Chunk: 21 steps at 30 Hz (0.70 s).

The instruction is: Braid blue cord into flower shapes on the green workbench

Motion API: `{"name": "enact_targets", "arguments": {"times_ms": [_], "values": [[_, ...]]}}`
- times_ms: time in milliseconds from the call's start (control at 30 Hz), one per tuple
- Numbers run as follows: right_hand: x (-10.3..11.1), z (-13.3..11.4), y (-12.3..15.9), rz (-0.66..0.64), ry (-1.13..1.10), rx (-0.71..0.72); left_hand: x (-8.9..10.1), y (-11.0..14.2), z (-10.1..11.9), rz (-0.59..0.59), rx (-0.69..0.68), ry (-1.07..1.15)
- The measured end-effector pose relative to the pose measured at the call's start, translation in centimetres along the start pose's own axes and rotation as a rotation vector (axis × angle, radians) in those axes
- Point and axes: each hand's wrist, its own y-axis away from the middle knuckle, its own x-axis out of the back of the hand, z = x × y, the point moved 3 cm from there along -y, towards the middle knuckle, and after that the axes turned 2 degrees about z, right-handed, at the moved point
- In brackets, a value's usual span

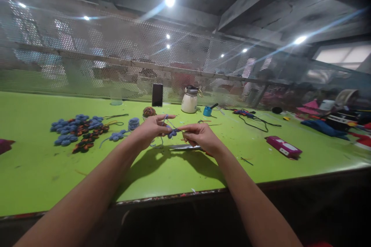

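Both hands are raised over the green table (34, 170), working a small blue crochet piece (172, 133) between them. My left hand (152, 128) pinches the piece, with blue yarn looped over its raised index finger. My right hand (199, 136) is closed around a thin crochet hook whose tip meets the blue piece. A metallic flat object (181, 147) lies on the table just under the hands.
A heap of blue and dark crochet flowers (78, 129) lies to the left, with a blue yarn roll (133, 123) and a multicoloured yarn ball (148, 112) nearby. A phone (157, 95), white jar (189, 100), pink box (283, 147) and black cable (255, 121) sit farther back. Mesh panel behind.
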Motion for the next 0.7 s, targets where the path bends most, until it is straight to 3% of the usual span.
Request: {"name": "enact_targets", "arguments": {"times_ms": [300, 700], "values": [[0.4, 0.5, 0.1, -0.085, 0.416, 0.088, 0.0, -0.2, -0.5, -0.008, -0.008, -0.092], [0.0, 0.4, 0.1, -0.09, 0.687, 0.228, -0.4, -0.5, -1.3, 0.032, -0.009, -0.215]]}}
